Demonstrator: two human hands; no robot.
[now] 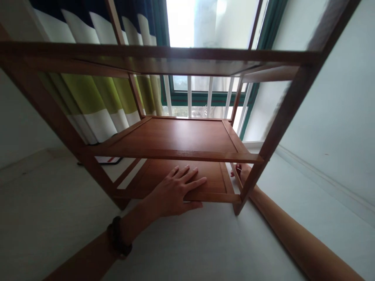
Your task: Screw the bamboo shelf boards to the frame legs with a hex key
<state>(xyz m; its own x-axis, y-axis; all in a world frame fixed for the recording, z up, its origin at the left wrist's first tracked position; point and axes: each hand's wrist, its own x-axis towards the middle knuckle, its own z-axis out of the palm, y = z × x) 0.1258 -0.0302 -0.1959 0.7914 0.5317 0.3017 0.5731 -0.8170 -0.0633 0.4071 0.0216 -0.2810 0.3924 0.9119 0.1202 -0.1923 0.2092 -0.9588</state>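
Note:
A brown wooden shelf rack (187, 155) stands in front of me, with flat panels set at several levels. My left hand (178, 191) lies spread over the front of the bottom shelf panel (159, 168), its thumb stretched along the front rail. A dark bracelet is on that wrist. On the far side of the front right post (275, 125), my right hand (243, 172) is at the lower right side rail (236, 177). Its fingers are curled together and partly hidden by the post; a tiny glint shows at them, too small to name.
Behind the rack are a window (211, 23) with white bars and a striped curtain (96, 93). A white wall (331, 97) rises close on the right. A flat dark-edged object (109, 160) lies on the pale floor (187, 242) left of the rack.

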